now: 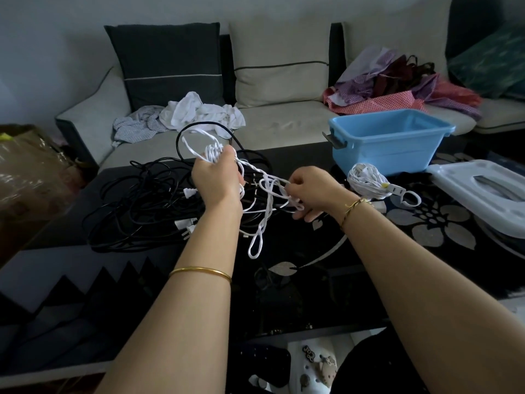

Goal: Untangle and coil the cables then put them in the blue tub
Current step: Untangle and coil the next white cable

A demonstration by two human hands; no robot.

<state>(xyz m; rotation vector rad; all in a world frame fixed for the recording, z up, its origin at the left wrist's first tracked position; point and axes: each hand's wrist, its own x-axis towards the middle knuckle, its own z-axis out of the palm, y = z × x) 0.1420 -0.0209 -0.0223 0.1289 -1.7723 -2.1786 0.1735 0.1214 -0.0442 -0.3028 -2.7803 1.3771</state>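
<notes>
We see a loose cable [267, 194] in white against a heap of black cables [136, 206]. The coiled cable [366, 180] is white too, with a small yellow tag. The tub [389, 143] is light blue with a dark grey handle, and the lid [483, 183] is white. Our desk [443, 223] is glossy black, patterned with grey flowers and leaves. The sofa [284, 123] is pale grey. One charcoal cushion [167, 61] has a pale stripe, and one cream cushion [281, 61] a dark stripe. We note a white cloth [199, 112], a red-and-white checked cloth [383, 102], and a gold bangle [200, 271] and bracelet [355, 207].
</notes>
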